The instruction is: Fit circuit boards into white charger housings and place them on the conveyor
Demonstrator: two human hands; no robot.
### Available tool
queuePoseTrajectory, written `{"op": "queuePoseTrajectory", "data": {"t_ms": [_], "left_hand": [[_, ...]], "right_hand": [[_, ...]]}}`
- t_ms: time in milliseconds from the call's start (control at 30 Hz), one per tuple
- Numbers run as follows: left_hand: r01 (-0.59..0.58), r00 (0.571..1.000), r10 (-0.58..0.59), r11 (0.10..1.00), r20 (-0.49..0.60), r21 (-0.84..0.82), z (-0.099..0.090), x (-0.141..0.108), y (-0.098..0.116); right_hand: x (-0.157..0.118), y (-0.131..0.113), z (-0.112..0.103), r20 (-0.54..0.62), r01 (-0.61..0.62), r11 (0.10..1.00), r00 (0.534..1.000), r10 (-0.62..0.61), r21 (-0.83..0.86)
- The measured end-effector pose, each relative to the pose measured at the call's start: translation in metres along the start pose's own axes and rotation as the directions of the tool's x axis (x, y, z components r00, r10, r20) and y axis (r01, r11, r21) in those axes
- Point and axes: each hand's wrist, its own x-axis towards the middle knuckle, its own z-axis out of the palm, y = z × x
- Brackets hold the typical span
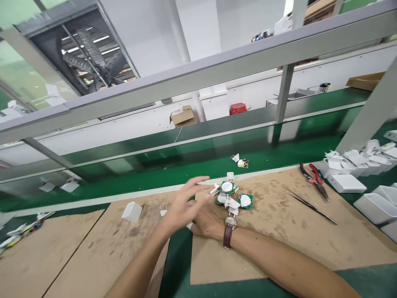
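Observation:
My left hand [186, 203] reaches over my right hand, its fingers spread and nothing seen in them. My right hand [206, 219], with a watch [230, 225] on its wrist, lies low over the cardboard; its fingers are mostly hidden behind my left hand. Just beyond and right of the hands is a cluster of green circuit boards [227, 187] with white round parts and white plug pieces. Another green board [245, 201] lies at the cluster's right side. A translucent white box [132, 211] rests on the cardboard to the left.
Red-handled pliers [315, 181] and tweezers [312, 206] lie on the right cardboard [279, 240]. White housings [347, 183] crowd the far right. A small board with yellow parts [243, 163] sits on the green belt [198, 165]. A metal rail [198, 78] crosses above.

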Motion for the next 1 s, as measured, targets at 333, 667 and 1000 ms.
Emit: {"op": "queuePoseTrajectory", "data": {"t_ms": [333, 667, 1000], "left_hand": [[0.307, 0.630, -0.544, 0.830, -0.555, -0.465, -0.001, -0.080, -0.089], [0.214, 0.931, -0.245, 0.967, -0.273, -0.137, 0.019, -0.098, -0.079], [0.106, 0.931, -0.108, 0.994, -0.350, -0.025, 0.018, -0.098, -0.070]], "right_hand": [[-0.008, 0.001, -0.013, 0.341, 0.039, 0.999, 0.940, -0.028, -0.026], [-0.006, 0.001, -0.016, 0.379, -0.620, 0.503, 0.777, 0.503, 0.603], [-0.004, -0.020, -0.022, 0.516, -0.676, 0.513, 0.737, 0.437, 0.530]]}}
